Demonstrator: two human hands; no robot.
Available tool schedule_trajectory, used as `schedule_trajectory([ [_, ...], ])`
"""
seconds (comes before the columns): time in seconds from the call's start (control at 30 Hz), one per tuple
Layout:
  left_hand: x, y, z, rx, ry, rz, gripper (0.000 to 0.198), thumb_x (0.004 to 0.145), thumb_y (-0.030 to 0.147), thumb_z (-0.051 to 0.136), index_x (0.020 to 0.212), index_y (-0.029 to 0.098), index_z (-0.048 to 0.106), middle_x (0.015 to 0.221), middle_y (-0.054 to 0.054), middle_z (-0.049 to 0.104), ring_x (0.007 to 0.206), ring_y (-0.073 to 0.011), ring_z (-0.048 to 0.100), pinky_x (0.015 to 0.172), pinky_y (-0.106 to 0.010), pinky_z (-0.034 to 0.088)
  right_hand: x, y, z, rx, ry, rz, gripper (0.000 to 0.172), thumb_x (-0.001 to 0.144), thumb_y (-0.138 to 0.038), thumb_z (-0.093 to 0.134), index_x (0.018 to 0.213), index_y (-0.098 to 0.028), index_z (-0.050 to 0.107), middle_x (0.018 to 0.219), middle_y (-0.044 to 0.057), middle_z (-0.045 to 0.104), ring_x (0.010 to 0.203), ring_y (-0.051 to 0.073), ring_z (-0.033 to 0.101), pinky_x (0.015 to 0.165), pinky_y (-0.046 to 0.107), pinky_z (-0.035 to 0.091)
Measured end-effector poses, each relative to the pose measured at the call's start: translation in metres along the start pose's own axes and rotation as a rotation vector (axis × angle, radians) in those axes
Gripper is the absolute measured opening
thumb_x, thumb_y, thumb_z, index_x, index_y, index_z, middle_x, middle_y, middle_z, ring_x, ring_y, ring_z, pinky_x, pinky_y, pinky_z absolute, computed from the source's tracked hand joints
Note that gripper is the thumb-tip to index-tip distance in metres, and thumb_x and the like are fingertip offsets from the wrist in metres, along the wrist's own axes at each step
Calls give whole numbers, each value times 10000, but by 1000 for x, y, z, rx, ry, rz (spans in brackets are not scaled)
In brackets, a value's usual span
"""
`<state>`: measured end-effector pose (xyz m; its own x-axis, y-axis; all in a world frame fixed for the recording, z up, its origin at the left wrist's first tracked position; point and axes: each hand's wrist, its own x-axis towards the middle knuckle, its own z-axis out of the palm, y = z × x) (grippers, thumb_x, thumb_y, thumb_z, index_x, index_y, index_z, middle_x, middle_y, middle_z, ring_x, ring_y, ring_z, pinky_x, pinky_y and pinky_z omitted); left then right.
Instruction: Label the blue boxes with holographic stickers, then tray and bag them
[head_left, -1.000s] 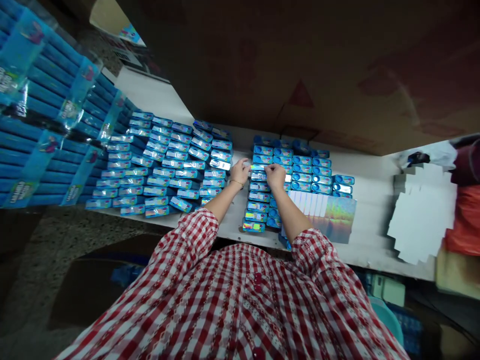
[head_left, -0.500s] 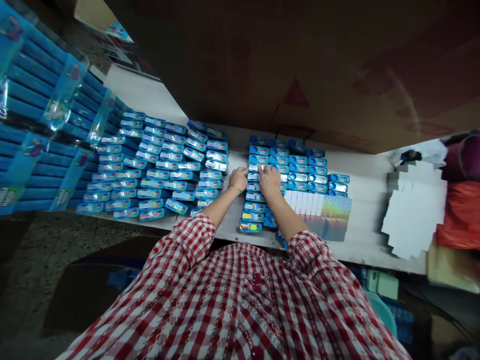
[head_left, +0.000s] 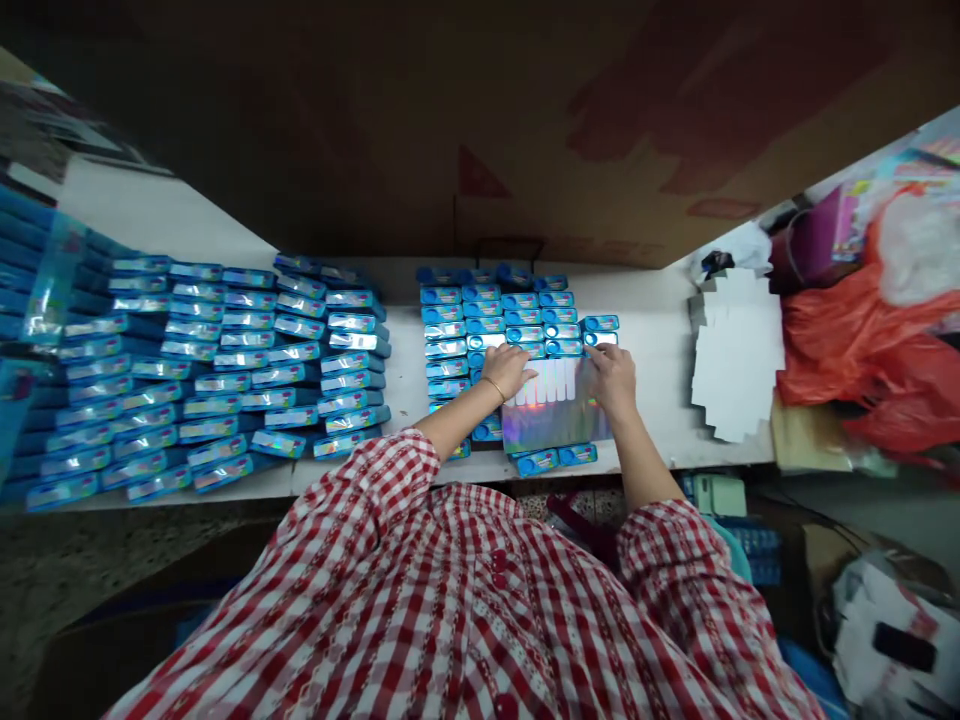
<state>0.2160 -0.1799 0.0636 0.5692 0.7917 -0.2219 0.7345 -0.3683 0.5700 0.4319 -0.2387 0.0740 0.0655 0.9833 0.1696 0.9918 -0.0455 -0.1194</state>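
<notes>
A shiny holographic sheet (head_left: 556, 418) with a row of white strips along its far edge lies on the white table (head_left: 660, 320) in front of me. My left hand (head_left: 508, 370) rests on the sheet's far left corner, fingers curled onto it. My right hand (head_left: 613, 380) presses on the sheet's far right corner. Rows of small blue boxes (head_left: 495, 318) stand just beyond and to the left of the sheet. Two more blue boxes (head_left: 556, 458) lie at the near table edge under the sheet.
A large spread of blue boxes (head_left: 225, 360) covers the table's left side, with taller blue stacks (head_left: 30, 290) at the far left. A pile of flat white cards (head_left: 736, 352) lies right of the sheet. Red plastic bags (head_left: 862, 340) sit beyond. A brown cardboard wall (head_left: 525, 130) stands behind.
Both hands have left the column of blue boxes and moved right onto the holographic sheet. My view has swung to the right.
</notes>
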Motion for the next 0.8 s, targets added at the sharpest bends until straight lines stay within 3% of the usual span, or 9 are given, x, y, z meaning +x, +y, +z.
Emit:
schedule_trajectory([
  [0.13,12,7,14,9,-13,-107,214,869,304,499,933,193,671,993,-99,681,1001,-252,568,842,-378,363,-8,13,16,-106,-196,-173,336,900,-228,400,1131,-181,640,1107,117,620,878,242,501,739,369,377],
  [0.23,13,6,16,-24,10,-121,211,867,297,494,903,189,672,982,-101,685,986,-256,582,828,-378,373,-16,10,17,-86,-214,-233,342,886,-156,403,1156,-170,613,1163,130,596,908,238,509,764,372,391],
  [0.33,14,5,16,-11,5,-123,224,872,304,481,887,188,672,979,-101,686,985,-261,587,823,-383,377,-23,1,-3,1,-180,-208,257,874,-171,442,1008,-187,661,1111,116,616,909,229,528,776,364,412],
  [0.47,15,2,16,0,27,-116,229,869,291,483,906,174,676,992,-115,677,1026,-276,566,862,-411,371,-18,-26,-53,354,-41,-13,156,834,-239,506,792,-198,651,905,71,634,850,193,561,758,330,449],
  [0.57,9,-4,12,-153,158,-113,223,854,274,512,985,191,672,1102,-99,649,1116,-273,518,942,-432,345,-1,-51,-77,768,-37,231,115,761,-287,574,709,-201,629,761,19,616,726,152,561,646,286,452],
  [0.67,-5,-12,4,-594,305,-101,293,895,306,440,1072,192,645,1139,-77,648,1122,-220,534,975,-388,367,20,-75,-72,1141,-88,516,149,675,-336,645,688,-188,630,635,-15,582,607,115,529,535,241,402],
  [0.73,-15,-19,-3,-947,332,-98,357,911,370,401,1096,166,629,1094,-84,668,1066,-193,576,946,-351,411,31,-91,-59,1315,-92,660,171,611,-326,689,678,-179,632,594,-29,567,566,93,514,491,212,363],
  [0.8,-23,-28,-8,-1199,335,-141,390,861,420,494,1115,146,610,1048,-89,679,1001,-185,605,907,-335,444,38,-108,-44,1441,-99,763,193,553,-308,722,655,-174,628,588,-35,571,544,76,509,459,189,338],
])
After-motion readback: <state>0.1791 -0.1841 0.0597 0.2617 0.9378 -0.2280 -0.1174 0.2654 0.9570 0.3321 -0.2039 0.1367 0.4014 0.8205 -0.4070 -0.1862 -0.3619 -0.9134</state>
